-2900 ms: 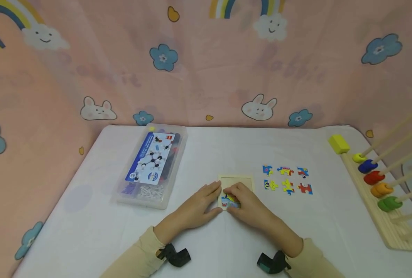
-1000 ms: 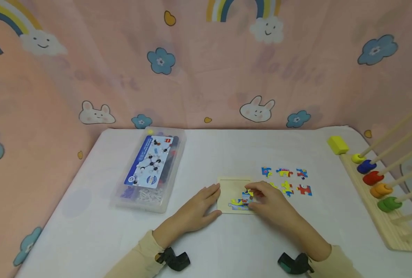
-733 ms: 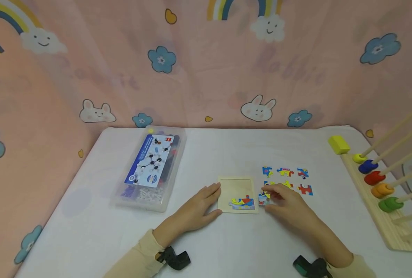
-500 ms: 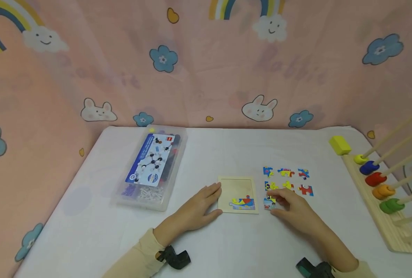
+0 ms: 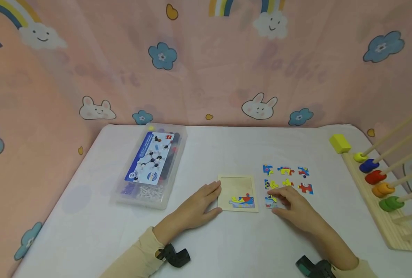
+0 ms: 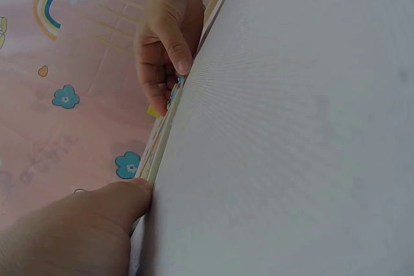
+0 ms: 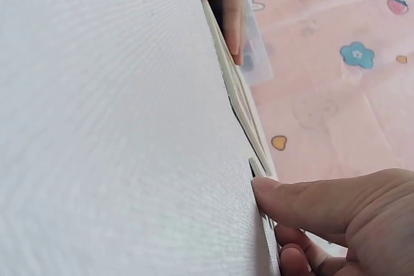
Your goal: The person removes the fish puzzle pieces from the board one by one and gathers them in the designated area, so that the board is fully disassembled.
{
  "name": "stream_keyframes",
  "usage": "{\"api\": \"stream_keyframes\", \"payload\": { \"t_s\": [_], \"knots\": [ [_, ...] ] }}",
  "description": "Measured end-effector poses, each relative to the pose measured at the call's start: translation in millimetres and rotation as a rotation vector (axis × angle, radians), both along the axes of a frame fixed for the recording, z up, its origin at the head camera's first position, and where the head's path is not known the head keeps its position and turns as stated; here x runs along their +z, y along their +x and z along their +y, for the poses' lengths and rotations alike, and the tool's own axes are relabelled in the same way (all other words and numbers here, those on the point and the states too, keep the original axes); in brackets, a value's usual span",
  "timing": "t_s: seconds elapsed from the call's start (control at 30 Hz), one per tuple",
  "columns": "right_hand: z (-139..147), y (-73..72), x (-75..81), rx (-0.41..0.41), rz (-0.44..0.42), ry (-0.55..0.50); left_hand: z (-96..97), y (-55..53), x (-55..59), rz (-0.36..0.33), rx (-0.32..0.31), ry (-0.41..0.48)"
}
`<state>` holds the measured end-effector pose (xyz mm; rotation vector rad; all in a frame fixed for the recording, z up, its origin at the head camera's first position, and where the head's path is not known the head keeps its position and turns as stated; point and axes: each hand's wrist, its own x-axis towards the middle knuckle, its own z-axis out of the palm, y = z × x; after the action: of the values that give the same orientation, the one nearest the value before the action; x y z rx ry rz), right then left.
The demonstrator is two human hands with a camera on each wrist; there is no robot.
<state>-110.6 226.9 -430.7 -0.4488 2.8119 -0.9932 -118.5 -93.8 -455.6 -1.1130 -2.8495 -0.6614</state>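
My left hand (image 5: pixel 200 206) rests at the left edge of a pale wooden puzzle tray (image 5: pixel 232 185), fingers straight; in the left wrist view its thumb (image 6: pixel 123 201) touches the rim. A few joined jigsaw pieces (image 5: pixel 242 201) lie in the tray's lower right. To the right of the tray, my right hand (image 5: pixel 296 206) pinches a blue and yellow jigsaw piece (image 5: pixel 270 201) between thumb and fingers, down at the table. The fingers partly cover that piece. Several other jigsaw pieces (image 5: pixel 285 171) lie in two rows just beyond the right hand.
A clear plastic box (image 5: pixel 173 170) with a molecule-picture label stands at the left. On the right is a wooden bead rack (image 5: pixel 365 200) with upright pegs and coloured beads, with a yellow block (image 5: pixel 340 143) at its far end. White cloth (image 5: pixel 227 150) covers the table.
The right hand has lifted the blue and yellow jigsaw piece out of the tray and moved it right, down to the table below the rows. The left hand stays at the tray.
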Motion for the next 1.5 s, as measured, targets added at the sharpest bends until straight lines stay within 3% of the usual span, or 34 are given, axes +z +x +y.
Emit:
{"api": "stream_keyframes", "payload": {
  "t_s": [0.47, 0.7, 1.07, 1.5],
  "knots": [
    [-2, 2.3, -0.6, -0.038, -0.010, -0.043, 0.1, -0.2, -1.4, -0.019, -0.002, -0.002],
    [-3, 4.3, 0.2, -0.062, 0.028, -0.064, 0.8, -0.4, 3.9, -0.040, 0.001, -0.009],
    [-24, 8.1, 8.2, 0.025, 0.043, -0.111, 0.9, -1.4, 4.5, -0.039, -0.002, -0.008],
    [-67, 5.8, 8.7, 0.182, 0.025, -0.082, -0.2, -1.4, 2.5, -0.041, -0.001, 0.007]
  ]
}}
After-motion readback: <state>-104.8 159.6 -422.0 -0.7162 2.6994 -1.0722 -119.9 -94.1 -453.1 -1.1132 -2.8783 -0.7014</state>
